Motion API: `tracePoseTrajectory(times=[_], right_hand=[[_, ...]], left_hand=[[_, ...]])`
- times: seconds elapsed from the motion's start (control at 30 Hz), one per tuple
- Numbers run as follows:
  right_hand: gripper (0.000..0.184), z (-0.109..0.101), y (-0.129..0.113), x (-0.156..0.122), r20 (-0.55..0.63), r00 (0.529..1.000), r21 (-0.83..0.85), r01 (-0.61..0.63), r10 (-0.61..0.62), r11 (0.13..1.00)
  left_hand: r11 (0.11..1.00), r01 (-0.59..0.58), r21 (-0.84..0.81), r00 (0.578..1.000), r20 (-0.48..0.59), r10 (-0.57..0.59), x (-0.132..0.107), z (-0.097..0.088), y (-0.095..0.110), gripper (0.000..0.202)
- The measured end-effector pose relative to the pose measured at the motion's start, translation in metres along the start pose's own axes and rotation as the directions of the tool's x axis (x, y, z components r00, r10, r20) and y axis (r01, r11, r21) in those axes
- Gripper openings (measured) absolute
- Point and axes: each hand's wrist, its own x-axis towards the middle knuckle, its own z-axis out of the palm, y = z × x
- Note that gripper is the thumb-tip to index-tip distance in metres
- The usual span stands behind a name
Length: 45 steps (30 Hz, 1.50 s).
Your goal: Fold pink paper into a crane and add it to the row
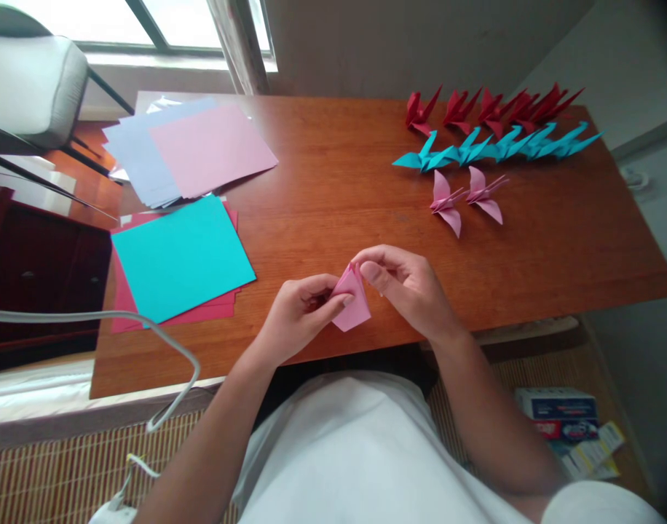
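A small folded piece of pink paper (353, 304) is held just above the near edge of the wooden table (333, 189). My left hand (301, 309) pinches its left side with thumb and fingers. My right hand (402, 280) grips its top right edge, fingers curled over the fold. Farther right on the table lie two finished pink paper cranes (464, 198).
A row of teal cranes (497, 148) and a row of red cranes (491, 108) line the far right. Teal sheets over red sheets (180, 256) and a stack of pink and pale blue sheets (191, 149) lie at left. A chair (30, 87) stands far left; a white cable (148, 335) hangs near the left.
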Motion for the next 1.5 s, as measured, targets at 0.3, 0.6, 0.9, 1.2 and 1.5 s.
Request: tracePoseTrajectory(times=[0.3,0.6,0.9,1.2,1.5], right_hand=[[0.015,0.008,0.013,0.002,-0.023,1.0,0.067,-0.005,0.007,0.998],[0.023,0.019,0.019,-0.007,0.062,0.994,0.091,-0.101,0.095,0.991],[0.021,0.023,0.026,-0.006,-0.122,0.988,0.167,-0.068,0.089,0.984],[0.026,0.037,0.027,-0.004,-0.077,0.995,0.244,-0.039,0.059,0.969],[0.026,0.033,0.034,-0.003,-0.038,0.997,0.243,-0.058,0.07,0.968]], left_hand=[[0.986,0.048,-0.159,0.999,0.008,-0.047,0.0,0.0,0.007,0.023],[0.98,0.065,-0.186,0.968,-0.227,-0.108,0.002,0.0,0.004,0.033],[0.934,0.109,-0.339,0.986,-0.084,-0.145,0.004,-0.001,0.008,0.032],[0.927,-0.01,-0.374,0.958,-0.271,-0.099,0.005,-0.003,0.0,0.026],[0.946,0.055,-0.318,0.971,-0.204,-0.125,0.005,0.0,0.003,0.028]])
